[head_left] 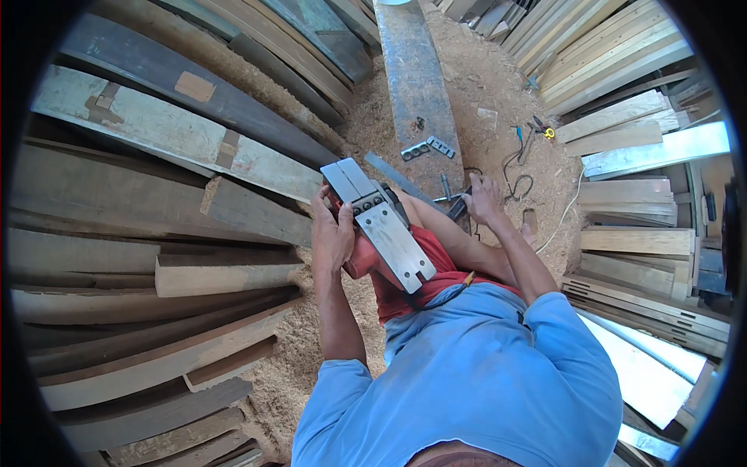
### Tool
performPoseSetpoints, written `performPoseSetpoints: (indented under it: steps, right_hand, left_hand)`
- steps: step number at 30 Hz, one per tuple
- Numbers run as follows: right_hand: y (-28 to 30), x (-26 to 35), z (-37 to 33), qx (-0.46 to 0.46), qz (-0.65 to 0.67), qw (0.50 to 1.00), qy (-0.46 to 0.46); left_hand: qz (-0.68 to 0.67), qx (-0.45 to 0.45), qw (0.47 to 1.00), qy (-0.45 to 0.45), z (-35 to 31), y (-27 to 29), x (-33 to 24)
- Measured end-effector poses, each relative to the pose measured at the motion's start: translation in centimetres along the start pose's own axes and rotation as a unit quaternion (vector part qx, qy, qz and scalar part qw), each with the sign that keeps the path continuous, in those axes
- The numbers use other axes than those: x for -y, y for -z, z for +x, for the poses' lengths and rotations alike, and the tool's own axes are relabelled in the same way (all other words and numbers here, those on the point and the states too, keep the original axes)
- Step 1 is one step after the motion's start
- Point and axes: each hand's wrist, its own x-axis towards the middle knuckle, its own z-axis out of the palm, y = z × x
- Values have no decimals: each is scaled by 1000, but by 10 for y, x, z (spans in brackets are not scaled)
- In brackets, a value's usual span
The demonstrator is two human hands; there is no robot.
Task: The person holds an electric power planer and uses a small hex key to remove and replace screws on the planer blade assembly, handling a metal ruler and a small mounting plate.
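My left hand (pixel 331 233) is closed on the side of a red electric hand planer (pixel 393 241). The planer rests over my lap with its metal sole turned up, and bolts show in the slot across it. My right hand (pixel 485 200) is at the bench edge, fingers curled on a dark block-like thing (pixel 458 208) that they partly hide. Beside it lies a T-handled wrench (pixel 446 189). A long flat metal strip (pixel 401 176) lies between the planer and the bench board (pixel 420 86). Two small metal pieces with holes (pixel 428 148) sit on the board.
Stacked planks (pixel 156 194) crowd the left side, and more boards (pixel 615 54) stand at the right. Wood shavings (pixel 296 373) cover the floor. A dark cable (pixel 513 167), a yellow-handled tool (pixel 549 133) and a pale cord (pixel 572 204) lie right of the bench.
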Motion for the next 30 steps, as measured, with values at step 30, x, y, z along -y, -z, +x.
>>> performPoseSetpoints:
  steps: [30]
  right_hand:
    - [150, 180, 3, 61, 271, 933, 230]
  left_hand:
    - [-44, -2, 992, -118, 10, -15, 29]
